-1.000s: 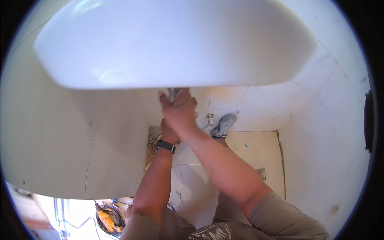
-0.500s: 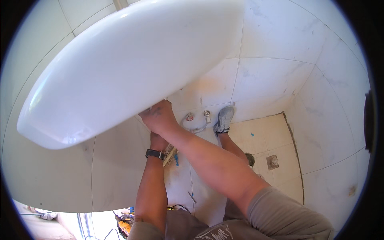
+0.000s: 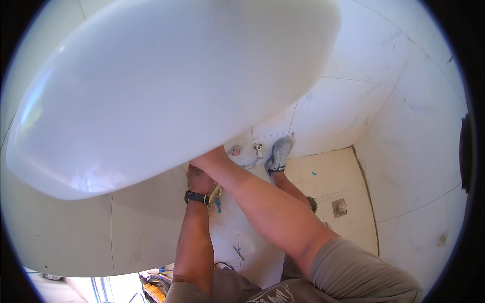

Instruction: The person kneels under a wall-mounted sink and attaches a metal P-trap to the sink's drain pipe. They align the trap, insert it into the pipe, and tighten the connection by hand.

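A large, glossy white washbasin (image 3: 166, 96) fills the upper left, tilted with its lower edge running down to the left. Both my arms reach up to that edge from below. My right hand (image 3: 208, 157) goes in behind the lower edge, and its fingers are hidden there. Just below it and to its left is my left hand (image 3: 198, 180), with a dark watch (image 3: 196, 197) on the wrist; its fingers are out of sight too. Whether either hand grips the basin cannot be made out.
Past the basin, an angle valve (image 3: 258, 148) and a pipe outlet (image 3: 236, 150) stick out of the tiled wall. My grey shoe (image 3: 279, 153) stands nearby. A floor drain (image 3: 339, 207) lies to the right, a thin metal piece (image 3: 238, 252) nearer, and a yellow power tool (image 3: 153, 290) lower left.
The basin looks larger, reaching lower and farther right in view. It now covers more of my right hand and of the hose by the valve. My arms keep nearly the same pose.
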### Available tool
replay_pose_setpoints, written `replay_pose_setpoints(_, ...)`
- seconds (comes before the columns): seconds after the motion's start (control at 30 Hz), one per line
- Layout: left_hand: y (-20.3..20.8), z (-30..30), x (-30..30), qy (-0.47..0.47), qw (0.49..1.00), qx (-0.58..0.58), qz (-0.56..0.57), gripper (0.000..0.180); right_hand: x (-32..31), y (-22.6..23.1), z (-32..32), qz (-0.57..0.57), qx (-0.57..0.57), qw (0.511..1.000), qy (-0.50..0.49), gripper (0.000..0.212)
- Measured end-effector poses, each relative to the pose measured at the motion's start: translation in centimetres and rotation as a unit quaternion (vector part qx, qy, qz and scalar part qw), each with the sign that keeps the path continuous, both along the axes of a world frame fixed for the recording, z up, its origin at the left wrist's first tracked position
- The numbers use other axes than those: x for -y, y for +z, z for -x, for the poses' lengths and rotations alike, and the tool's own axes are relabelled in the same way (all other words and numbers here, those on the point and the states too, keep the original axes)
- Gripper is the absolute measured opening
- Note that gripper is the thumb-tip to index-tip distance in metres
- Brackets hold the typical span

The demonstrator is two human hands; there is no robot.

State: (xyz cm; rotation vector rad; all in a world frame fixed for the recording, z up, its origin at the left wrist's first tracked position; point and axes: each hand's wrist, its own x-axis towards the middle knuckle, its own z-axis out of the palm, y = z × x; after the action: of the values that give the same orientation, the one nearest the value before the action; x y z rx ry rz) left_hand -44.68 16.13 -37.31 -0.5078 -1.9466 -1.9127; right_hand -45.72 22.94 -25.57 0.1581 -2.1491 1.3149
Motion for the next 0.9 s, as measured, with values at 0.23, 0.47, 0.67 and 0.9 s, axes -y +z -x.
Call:
replay_pose_setpoints(0.23,-0.5,0.3,0.3,-0.026,0.992,0.117,-0.039,0.022,-2.3,0.8,0.3,-0.084,0.085,0.99,0.075,0.043)
replay_pose_setpoints(0.47,0.4,-0.1,0.5,-0.012,0.986,0.166,-0.009,0.019,-10.1,-3.4,-1.7,0.185,0.326,0.922,0.1,0.07)
replay_pose_setpoints(0.67,0.0,0.0,0.7,-0.01,0.986,0.166,-0.001,0.02,-7.1,-8.7,7.8,0.185,0.258,0.923,0.218,0.068)
replay_pose_setpoints(0.9,-1.4,1.0,0.9,-0.001,0.994,0.071,0.082,0.016,-3.9,-12.6,14.1,-0.34,0.107,0.934,0.019,0.038)
